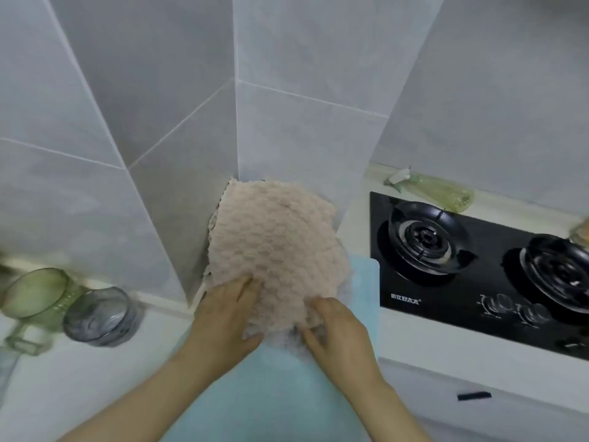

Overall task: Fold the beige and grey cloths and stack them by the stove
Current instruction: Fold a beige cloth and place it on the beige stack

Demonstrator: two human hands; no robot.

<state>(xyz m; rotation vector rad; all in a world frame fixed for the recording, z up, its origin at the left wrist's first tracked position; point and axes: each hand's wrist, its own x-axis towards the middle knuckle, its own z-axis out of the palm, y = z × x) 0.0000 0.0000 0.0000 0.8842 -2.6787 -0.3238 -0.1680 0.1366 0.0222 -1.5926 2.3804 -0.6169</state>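
Note:
A fluffy beige cloth lies spread in the counter corner against the tiled wall, left of the black stove. Its near edge shows a pale grey-white fluffy layer underneath. My left hand holds the cloth's near left edge, fingers on top and thumb curled under. My right hand pinches the near right edge with curled fingers. Both cloths rest on a light blue mat.
A green glass mug and a grey glass cup stand on the white counter at the left. A yellowish spray bottle lies behind the two-burner stove. Tiled walls close in the corner behind the cloth.

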